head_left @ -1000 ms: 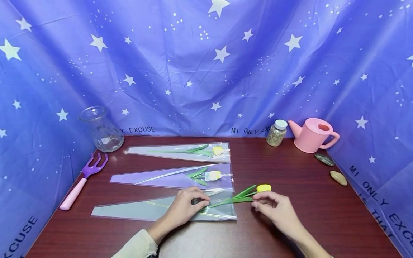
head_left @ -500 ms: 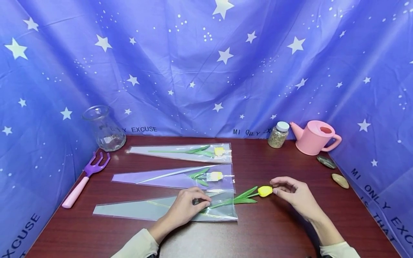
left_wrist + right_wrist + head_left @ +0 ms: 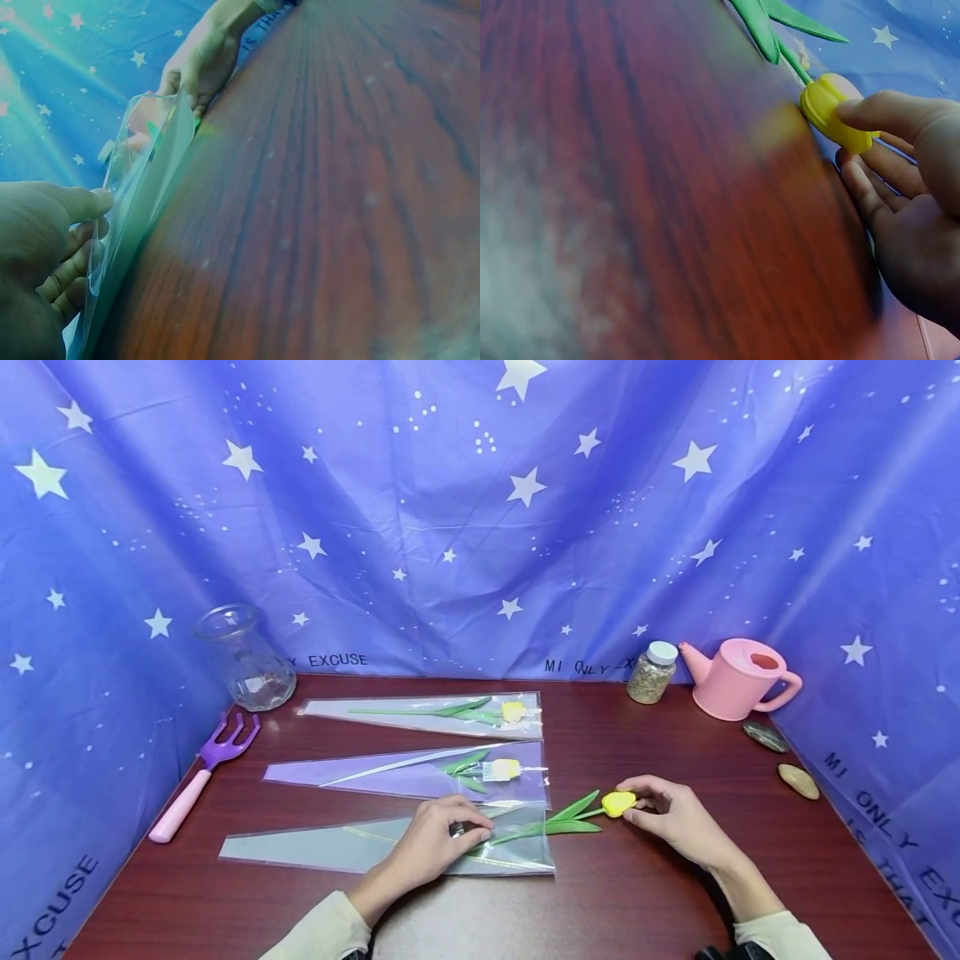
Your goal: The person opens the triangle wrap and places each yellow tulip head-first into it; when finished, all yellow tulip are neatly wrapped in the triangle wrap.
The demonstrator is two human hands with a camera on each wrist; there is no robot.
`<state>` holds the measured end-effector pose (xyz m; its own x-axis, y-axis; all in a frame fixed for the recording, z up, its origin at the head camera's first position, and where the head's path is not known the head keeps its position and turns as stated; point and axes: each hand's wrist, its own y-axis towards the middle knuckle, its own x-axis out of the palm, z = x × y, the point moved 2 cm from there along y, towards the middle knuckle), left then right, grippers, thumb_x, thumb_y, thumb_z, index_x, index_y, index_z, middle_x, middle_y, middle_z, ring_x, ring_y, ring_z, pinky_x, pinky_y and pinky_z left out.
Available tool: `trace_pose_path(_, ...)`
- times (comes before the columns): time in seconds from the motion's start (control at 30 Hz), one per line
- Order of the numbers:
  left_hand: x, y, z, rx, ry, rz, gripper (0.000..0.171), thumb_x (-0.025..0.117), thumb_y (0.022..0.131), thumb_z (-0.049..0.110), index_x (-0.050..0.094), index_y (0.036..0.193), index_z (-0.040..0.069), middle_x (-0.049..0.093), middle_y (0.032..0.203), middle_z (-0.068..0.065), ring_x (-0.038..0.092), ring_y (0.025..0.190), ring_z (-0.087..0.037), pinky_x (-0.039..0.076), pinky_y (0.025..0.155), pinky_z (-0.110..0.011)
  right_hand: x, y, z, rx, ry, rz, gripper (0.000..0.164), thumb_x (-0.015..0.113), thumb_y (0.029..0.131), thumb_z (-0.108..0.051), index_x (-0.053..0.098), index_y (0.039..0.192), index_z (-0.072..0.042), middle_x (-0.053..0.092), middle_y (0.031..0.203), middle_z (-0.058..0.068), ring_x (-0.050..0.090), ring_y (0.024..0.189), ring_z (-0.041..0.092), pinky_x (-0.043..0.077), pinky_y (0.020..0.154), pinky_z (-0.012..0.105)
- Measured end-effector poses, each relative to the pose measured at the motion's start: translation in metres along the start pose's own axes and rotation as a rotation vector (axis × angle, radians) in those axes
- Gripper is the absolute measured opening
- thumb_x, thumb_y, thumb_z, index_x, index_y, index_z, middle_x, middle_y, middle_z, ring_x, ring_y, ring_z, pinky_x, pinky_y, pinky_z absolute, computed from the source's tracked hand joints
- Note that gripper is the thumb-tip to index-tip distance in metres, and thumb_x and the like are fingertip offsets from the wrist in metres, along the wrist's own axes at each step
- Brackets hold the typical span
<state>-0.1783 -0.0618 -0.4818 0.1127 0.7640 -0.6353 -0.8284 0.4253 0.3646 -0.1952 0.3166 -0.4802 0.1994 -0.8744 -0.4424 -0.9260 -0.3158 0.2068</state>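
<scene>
My left hand [image 3: 438, 837] pinches the top film of the nearest clear flower sleeve [image 3: 300, 847]; in the left wrist view, thumb and fingertips meet at its film [image 3: 112, 217]. A yellow artificial tulip [image 3: 618, 804] lies with its stem inside that sleeve's mouth, while its bloom and leaves stick out to the right. My right hand [image 3: 671, 817] holds the bloom between thumb and fingers, as the right wrist view shows on the yellow petals [image 3: 829, 112]. Behind lie a purple sleeve [image 3: 330, 770] and a white sleeve [image 3: 375, 706], each with a yellow tulip inside.
At the left stand a glass vase [image 3: 258, 672] and a purple hand fork [image 3: 225, 747] with a pink handle. A pink watering can [image 3: 738, 681], a lidded jar [image 3: 651, 677] and two stones [image 3: 798, 781] are at the right. A starry blue cloth [image 3: 480, 527] borders the table.
My right hand has shifted from the tulip's leaves to the right, come off, and closed on the bloom. The left hand stays on the sleeve. The head view has shifted slightly.
</scene>
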Motion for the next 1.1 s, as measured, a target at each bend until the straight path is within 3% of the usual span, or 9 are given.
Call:
trace_pose_path(0.17,0.001,0.001,0.000,0.007,-0.018,0.003,0.009,0.083,0.087,0.021,0.083,0.097,0.023,0.076,0.097,0.015,0.071,0.100,-0.008,0.058,0.095,-0.033,0.001,-0.001,-0.007,0.022,-0.066,-0.003,0.025,0.077,0.090,-0.003,0.071,0.114,-0.003,0.075,0.101,0.007,0.069,0.082,0.005,0.058,0.071,0.019)
trace_pose_path(0.43,0.001,0.002,-0.001,0.024,-0.018,0.011,0.010,0.083,0.087,0.021,0.083,0.096,0.024,0.075,0.096,0.015,0.071,0.101,-0.008,0.058,0.096,-0.033,0.012,-0.008,-0.025,0.058,0.035,-0.049,0.025,0.075,0.092,-0.004,0.071,0.117,0.001,0.077,0.098,0.007,0.071,0.084,0.006,0.060,0.068,0.022)
trace_pose_path(0.73,0.000,0.002,0.002,-0.015,-0.015,-0.007,0.010,0.083,0.087,0.024,0.083,0.097,0.026,0.074,0.097,0.019,0.069,0.102,-0.005,0.057,0.097,-0.033,0.053,-0.013,-0.038,0.029,0.156,-0.033,0.025,0.072,0.092,0.002,0.066,0.115,0.008,0.076,0.100,0.015,0.074,0.083,0.006,0.063,0.065,0.029)
trace_pose_path(0.87,-0.001,0.002,0.006,-0.018,-0.024,-0.007,0.010,0.082,0.088,0.024,0.083,0.097,0.026,0.074,0.098,0.019,0.069,0.104,-0.005,0.056,0.099,-0.034,0.070,-0.013,-0.043,0.056,0.196,-0.027,0.025,0.073,0.091,0.001,0.066,0.113,0.008,0.075,0.098,0.020,0.074,0.082,0.008,0.064,0.067,0.032)
trace_pose_path(1.1,-0.003,0.003,0.008,-0.019,-0.038,-0.007,0.010,0.082,0.088,0.024,0.083,0.098,0.026,0.074,0.099,0.019,0.069,0.106,-0.006,0.056,0.100,-0.034,0.086,-0.011,-0.046,0.064,0.260,-0.071,0.027,0.074,0.091,0.000,0.067,0.115,0.009,0.075,0.102,0.022,0.075,0.086,0.008,0.065,0.075,0.031)
